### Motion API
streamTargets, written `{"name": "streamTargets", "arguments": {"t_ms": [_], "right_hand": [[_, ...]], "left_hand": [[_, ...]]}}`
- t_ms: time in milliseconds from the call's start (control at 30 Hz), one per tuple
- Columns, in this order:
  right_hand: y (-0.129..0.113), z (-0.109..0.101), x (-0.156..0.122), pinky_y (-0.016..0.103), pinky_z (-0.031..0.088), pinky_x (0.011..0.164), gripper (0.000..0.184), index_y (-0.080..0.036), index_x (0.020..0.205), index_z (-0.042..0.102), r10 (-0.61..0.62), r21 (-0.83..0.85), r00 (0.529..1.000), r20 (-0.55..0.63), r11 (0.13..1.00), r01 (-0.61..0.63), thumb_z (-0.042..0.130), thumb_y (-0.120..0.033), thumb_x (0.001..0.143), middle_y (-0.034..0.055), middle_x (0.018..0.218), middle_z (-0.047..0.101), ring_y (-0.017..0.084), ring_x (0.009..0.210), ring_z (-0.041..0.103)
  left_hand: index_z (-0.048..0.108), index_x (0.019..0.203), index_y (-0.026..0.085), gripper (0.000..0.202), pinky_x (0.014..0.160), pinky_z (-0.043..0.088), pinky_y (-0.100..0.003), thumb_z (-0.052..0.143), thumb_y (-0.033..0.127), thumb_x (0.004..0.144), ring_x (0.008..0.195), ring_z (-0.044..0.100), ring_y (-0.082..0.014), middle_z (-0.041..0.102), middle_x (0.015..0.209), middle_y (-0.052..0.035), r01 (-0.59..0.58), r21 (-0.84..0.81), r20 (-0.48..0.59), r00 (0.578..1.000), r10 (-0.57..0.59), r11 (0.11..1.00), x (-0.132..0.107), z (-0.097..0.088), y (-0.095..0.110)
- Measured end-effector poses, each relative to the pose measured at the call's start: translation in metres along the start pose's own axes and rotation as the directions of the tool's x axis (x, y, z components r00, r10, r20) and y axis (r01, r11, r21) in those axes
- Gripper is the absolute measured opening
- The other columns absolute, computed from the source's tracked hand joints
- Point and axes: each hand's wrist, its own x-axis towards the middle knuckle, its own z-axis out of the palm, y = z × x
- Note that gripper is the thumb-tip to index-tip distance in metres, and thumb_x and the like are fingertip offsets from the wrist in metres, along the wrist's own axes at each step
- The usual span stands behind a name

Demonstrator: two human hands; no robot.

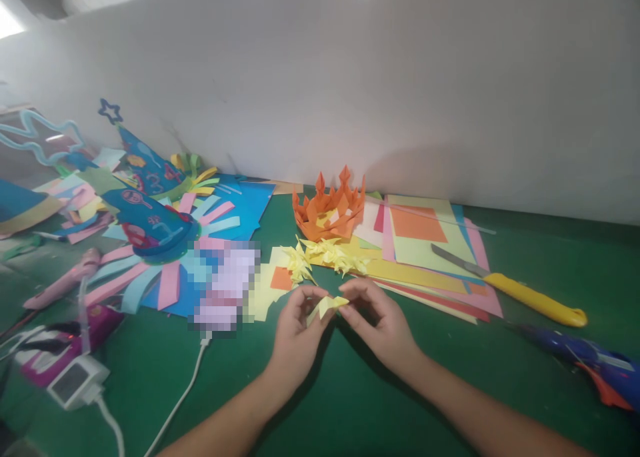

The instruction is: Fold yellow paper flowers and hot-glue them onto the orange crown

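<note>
Folded yellow paper (pixel 327 306), likely light, crushable, best taken by its folds, is pinched in left hand's (pixel 299 327) narrow grip, right hand's (pixel 384 318) at its tip.

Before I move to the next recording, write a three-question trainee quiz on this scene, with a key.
1. True or false: the yellow-handled, metal-bladed knife lies right of the spiky orange paper crown.
2. What is at the fingertips of the left hand and right hand?
A) the knife
B) a small folded pale-yellow paper piece
C) the crown
3. What lies on the table between crown and hands?

Key: 1. True. 2. B. 3. Pointed yellow folded-paper pieces.
</note>
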Motion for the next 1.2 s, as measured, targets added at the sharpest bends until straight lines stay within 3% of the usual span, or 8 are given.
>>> {"name": "streamTargets", "arguments": {"t_ms": [67, 133, 267, 533, 700, 900, 1200], "right_hand": [[0.001, 0.000, 0.000, 0.023, 0.048, 0.065, 0.017, -0.024, 0.100, 0.054, -0.049, -0.013, 0.998, -0.027, 0.999, 0.049, 0.056, -0.021, 0.083, 0.0000, 0.080, 0.059, 0.013, 0.071, 0.058], [0.002, 0.000, 0.000, 0.024, 0.048, 0.067, 0.011, -0.024, 0.093, 0.056, -0.098, -0.049, 0.995, -0.028, 0.994, 0.096, 0.056, -0.019, 0.083, 0.0003, 0.082, 0.059, 0.013, 0.073, 0.058], [0.003, -0.001, -0.001, 0.025, 0.048, 0.068, 0.008, -0.023, 0.083, 0.054, -0.142, -0.059, 0.990, 0.000, 0.988, 0.141, 0.053, -0.015, 0.084, 0.0008, 0.080, 0.059, 0.014, 0.074, 0.058], [0.001, -0.002, 0.000, 0.026, 0.048, 0.073, 0.018, -0.023, 0.079, 0.055, -0.314, -0.138, 0.946, 0.084, 0.936, 0.323, 0.048, -0.008, 0.085, 0.0031, 0.087, 0.064, 0.015, 0.083, 0.061], [0.000, 0.000, 0.000, 0.026, 0.048, 0.072, 0.017, -0.023, 0.080, 0.054, -0.309, -0.152, 0.948, 0.080, 0.936, 0.318, 0.048, -0.008, 0.085, 0.0032, 0.086, 0.064, 0.015, 0.082, 0.061], [-0.001, 0.000, -0.002, 0.028, 0.048, 0.073, 0.018, -0.024, 0.079, 0.054, -0.290, -0.156, 0.951, 0.104, 0.940, 0.304, 0.047, -0.009, 0.086, 0.0029, 0.084, 0.064, 0.016, 0.083, 0.061], [0.001, 0.001, -0.004, 0.030, 0.048, 0.073, 0.013, -0.024, 0.081, 0.054, -0.181, -0.128, 0.983, 0.044, 0.974, 0.185, 0.049, -0.014, 0.086, 0.0032, 0.084, 0.064, 0.017, 0.081, 0.061]], "left_hand": [[0.054, 0.084, 0.018, 0.019, 0.073, 0.046, -0.022, 0.067, 0.028, 0.074, 0.081, 0.055, -0.0116, 0.055, 0.082, 0.0000, 0.021, -0.007, 0.007, 1.000, -0.021, 1.000, 0.001, -0.001, -0.001], [0.053, 0.085, 0.018, 0.018, 0.073, 0.046, -0.022, 0.066, 0.028, 0.075, 0.079, 0.055, -0.0111, 0.056, 0.082, 0.0001, 0.048, -0.018, 0.025, 0.999, -0.047, 0.999, 0.001, -0.001, -0.002], [0.053, 0.084, 0.018, 0.019, 0.072, 0.047, -0.024, 0.067, 0.027, 0.073, 0.074, 0.056, -0.0105, 0.056, 0.082, 0.0003, 0.061, -0.059, 0.033, 0.998, -0.059, 0.996, 0.000, 0.001, 0.000], [0.051, 0.082, 0.018, 0.019, 0.065, 0.048, -0.022, 0.065, 0.028, 0.073, 0.067, 0.053, -0.0082, 0.052, 0.079, 0.0019, 0.208, -0.174, 0.062, 0.978, -0.200, 0.963, 0.000, 0.003, 0.010], [0.050, 0.083, 0.018, 0.023, 0.061, 0.048, -0.021, 0.066, 0.031, 0.073, 0.069, 0.050, -0.0086, 0.049, 0.083, 0.0007, 0.167, -0.124, 0.056, 0.985, -0.161, 0.978, 0.002, 0.003, 0.005], [0.049, 0.081, 0.018, 0.022, 0.058, 0.045, -0.019, 0.066, 0.022, 0.068, 0.069, 0.049, -0.0088, 0.049, 0.083, 0.0007, 0.149, -0.053, 0.029, 0.989, -0.147, 0.987, 0.003, 0.003, 0.005], [0.050, 0.078, 0.016, 0.025, 0.059, 0.047, -0.020, 0.071, 0.026, 0.067, 0.064, 0.050, -0.0073, 0.050, 0.071, 0.0036, 0.207, -0.068, 0.011, 0.978, -0.207, 0.976, 0.004, 0.000, 0.007]]}}
